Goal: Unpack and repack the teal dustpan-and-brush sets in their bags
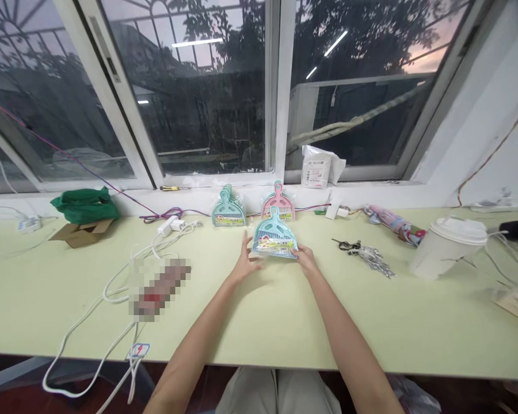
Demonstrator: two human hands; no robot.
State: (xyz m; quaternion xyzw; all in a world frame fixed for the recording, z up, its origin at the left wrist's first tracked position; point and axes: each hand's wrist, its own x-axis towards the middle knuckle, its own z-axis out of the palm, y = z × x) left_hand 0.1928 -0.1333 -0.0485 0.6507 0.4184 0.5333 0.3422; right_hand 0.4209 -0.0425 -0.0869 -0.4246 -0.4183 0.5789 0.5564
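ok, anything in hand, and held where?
Right hand holds the wrapped blue dustpan set by its lower right corner; left hand open beside it.

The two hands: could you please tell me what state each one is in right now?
Left hand: open, beside the blue wrapped dustpan; whether it touches cannot be told.
Right hand: closed, holding the dustpan by its lower right corner.

Right hand (306,260) pinching packaged blue dustpan (275,234) at corner; left hand (247,265) spread near it; pink dustpan (278,197) behind.
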